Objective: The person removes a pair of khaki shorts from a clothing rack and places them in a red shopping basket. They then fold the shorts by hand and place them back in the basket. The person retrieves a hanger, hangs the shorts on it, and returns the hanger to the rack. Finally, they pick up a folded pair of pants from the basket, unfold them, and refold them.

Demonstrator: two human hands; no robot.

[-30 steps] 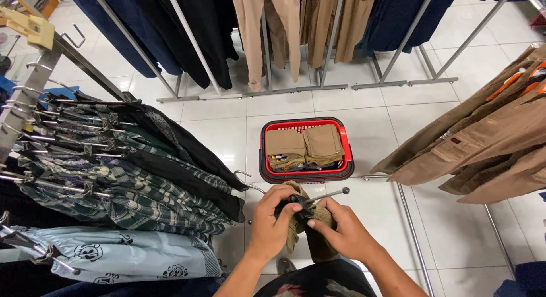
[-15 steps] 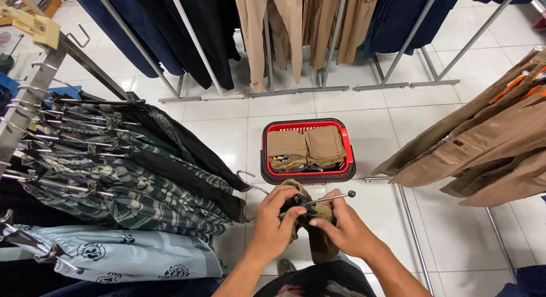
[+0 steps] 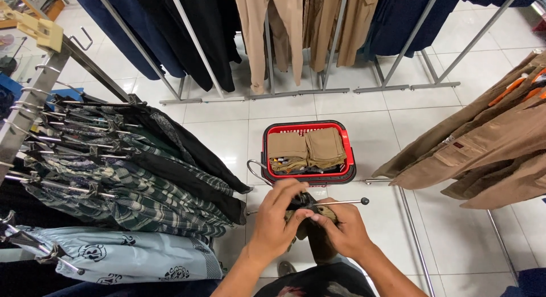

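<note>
Both hands are meeting at the lower centre of the frame: the left hand [image 3: 277, 224] and right hand [image 3: 341, 231] are gripping a khaki garment [image 3: 319, 240] clipped to a black hanger [image 3: 318, 203]. They appear to be working its clip. Just above, a red basket [image 3: 273, 160] is sitting on the white floor [image 3: 398, 132], holding folded khaki trousers [image 3: 307, 148].

head cam: worn on the person's head | faces steeply down and forward over white tiled floor [image 3: 398, 132] | near: both forearms at bottom edge | far: trouser rails [image 3: 296, 41] along top | single view, no overlap
</note>
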